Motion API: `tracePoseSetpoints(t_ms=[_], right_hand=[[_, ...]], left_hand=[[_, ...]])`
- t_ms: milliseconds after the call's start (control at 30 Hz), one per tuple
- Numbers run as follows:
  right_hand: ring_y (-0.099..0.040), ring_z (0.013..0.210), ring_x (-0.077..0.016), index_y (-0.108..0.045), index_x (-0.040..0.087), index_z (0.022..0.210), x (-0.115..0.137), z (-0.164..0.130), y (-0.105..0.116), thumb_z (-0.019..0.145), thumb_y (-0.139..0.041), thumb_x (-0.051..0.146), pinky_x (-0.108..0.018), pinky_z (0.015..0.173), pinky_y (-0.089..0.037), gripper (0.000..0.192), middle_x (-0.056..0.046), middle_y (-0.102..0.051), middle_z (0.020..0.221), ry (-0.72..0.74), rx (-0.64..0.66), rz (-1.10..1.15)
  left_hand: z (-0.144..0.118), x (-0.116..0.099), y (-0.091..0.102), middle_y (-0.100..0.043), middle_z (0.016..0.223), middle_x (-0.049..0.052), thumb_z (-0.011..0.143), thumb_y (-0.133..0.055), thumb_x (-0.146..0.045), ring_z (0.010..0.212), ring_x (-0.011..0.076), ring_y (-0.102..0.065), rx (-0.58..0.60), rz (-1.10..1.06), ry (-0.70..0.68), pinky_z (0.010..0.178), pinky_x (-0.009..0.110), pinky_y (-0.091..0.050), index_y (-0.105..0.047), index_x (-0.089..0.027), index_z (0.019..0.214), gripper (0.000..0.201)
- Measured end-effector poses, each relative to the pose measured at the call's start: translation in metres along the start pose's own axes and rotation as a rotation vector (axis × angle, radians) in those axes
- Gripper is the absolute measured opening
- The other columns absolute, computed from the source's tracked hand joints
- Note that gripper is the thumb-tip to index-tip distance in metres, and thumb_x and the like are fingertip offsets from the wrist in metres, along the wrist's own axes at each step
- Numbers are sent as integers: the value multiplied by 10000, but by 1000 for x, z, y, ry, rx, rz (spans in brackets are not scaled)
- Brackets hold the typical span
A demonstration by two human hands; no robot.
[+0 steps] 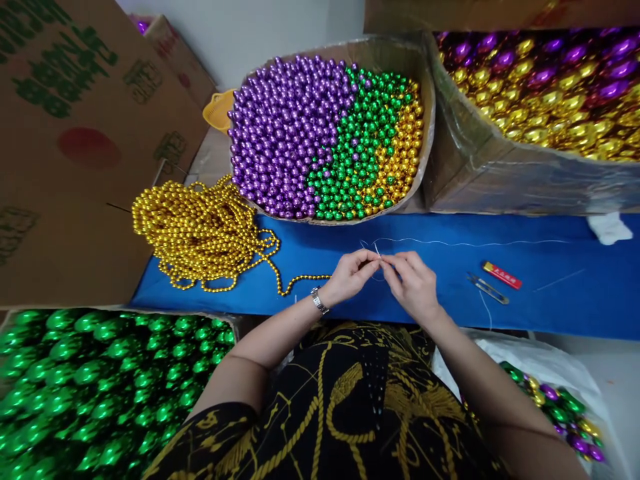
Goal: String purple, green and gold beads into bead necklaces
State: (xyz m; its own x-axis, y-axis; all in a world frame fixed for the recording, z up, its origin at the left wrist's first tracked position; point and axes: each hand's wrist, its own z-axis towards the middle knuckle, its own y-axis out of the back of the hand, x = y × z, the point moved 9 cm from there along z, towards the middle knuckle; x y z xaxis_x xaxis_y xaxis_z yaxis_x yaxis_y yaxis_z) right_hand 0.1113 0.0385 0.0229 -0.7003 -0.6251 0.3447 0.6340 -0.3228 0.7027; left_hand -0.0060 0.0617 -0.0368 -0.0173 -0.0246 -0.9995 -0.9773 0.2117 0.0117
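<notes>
My left hand (353, 275) and my right hand (414, 285) meet fingertip to fingertip above the blue table. Both pinch a thin white thread, whose short pale end (377, 249) sticks up between the fingers. A longer length of thread (453, 244) trails away to the right across the cloth. A strand of gold beads (305, 277) runs from a tangled heap of gold bead strings (195, 230) to my left hand, where its end is hidden. To the right of my right hand lie thread snips (487, 288) and a red-and-yellow lighter (503, 274).
Behind my hands stands a box (431, 133) of loose purple, green and gold beads. A larger box (530, 177) of gold and purple beads is at right. Large green beads (100, 387) fill a box at lower left. A tall carton (85, 153) borders the left.
</notes>
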Motion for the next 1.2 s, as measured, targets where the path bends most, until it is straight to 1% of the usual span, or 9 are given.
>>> tracePoseSetpoints(t_ms=[167, 367, 500, 567, 633, 700, 833, 1000, 1200], right_hand=[[-616, 735, -142, -695, 182, 868, -9, 2, -5, 899, -615, 260, -253, 673, -499, 116, -69, -701, 864, -133, 30, -35], [-394, 442, -42, -562, 194, 769, -48, -2, -30, 948, -478, 411, -162, 368, -393, 294, 30, -625, 721, -756, 6, 931], [-540, 537, -49, -527, 218, 846, -43, -4, -46, 884, -620, 431, -186, 551, -541, 235, 56, -580, 735, -928, -66, 1436], [-597, 632, -78, -510, 237, 885, -45, 0, -32, 929, -565, 443, -286, 744, -595, 218, 63, -529, 711, -813, -180, 1337], [-622, 736, -113, -516, 249, 938, -39, 8, -14, 981, -479, 397, -390, 891, -572, 159, 42, -524, 741, -586, -165, 1034], [-626, 850, -162, -559, 248, 1033, -22, 16, -8, 981, -468, 325, -469, 980, -525, 130, -1, -560, 808, -303, -1, 662], [-603, 851, -203, -536, 200, 1334, -4, 12, -19, 947, -447, 188, -516, 1056, -476, 397, -31, -545, 790, 124, 269, 153], [-591, 1063, -258, -387, 151, 1474, -16, 11, -19, 936, -414, 134, -464, 959, -542, 539, -125, -618, 1038, 208, 295, 35], [-580, 1081, -258, -565, 189, 1287, -21, 12, -26, 933, -391, 112, -456, 951, -541, 402, -108, -612, 985, 229, 427, -87]], left_hand=[[1, 2, -1, -631, 789, 36, 859, -625, -405, 710, 116, -545, -28, 28, 17, 677, 251, -435, -644, -130, 860, 276], [4, 20, -9, -534, 670, -22, 805, -666, -524, 520, 42, -379, 24, -164, 171, 500, 195, -302, -581, -125, 817, 408], [6, 21, -8, -564, 732, 4, 853, -620, -502, 590, 55, -451, 113, -83, 149, 548, 192, -386, -576, -124, 845, 380], [5, 23, -8, -594, 825, 34, 860, -620, -475, 675, 85, -524, 181, -77, 165, 577, 205, -446, -586, -128, 929, 355], [5, 23, -4, -602, 964, 69, 842, -650, -437, 781, 123, -567, 233, -45, 164, 560, 204, -473, -585, -143, 1026, 353], [4, 21, 2, -580, 1108, 96, 827, -676, -387, 819, 133, -577, 263, -8, 148, 511, 184, -459, -559, -167, 1123, 387], [0, 15, 15, -561, 1196, 116, 866, -632, -310, 710, 89, -585, 263, 0, 150, 476, 174, -428, -480, -191, 1243, 423], [-5, 8, 21, -570, 1200, 119, 886, -610, -288, 689, 73, -594, 247, 47, 144, 509, 180, -445, -469, -196, 1262, 412], [-7, -2, 23, -558, 1224, 122, 881, -612, -272, 688, 64, -610, 207, 51, 64, 609, 222, -520, -464, -195, 1272, 426]])
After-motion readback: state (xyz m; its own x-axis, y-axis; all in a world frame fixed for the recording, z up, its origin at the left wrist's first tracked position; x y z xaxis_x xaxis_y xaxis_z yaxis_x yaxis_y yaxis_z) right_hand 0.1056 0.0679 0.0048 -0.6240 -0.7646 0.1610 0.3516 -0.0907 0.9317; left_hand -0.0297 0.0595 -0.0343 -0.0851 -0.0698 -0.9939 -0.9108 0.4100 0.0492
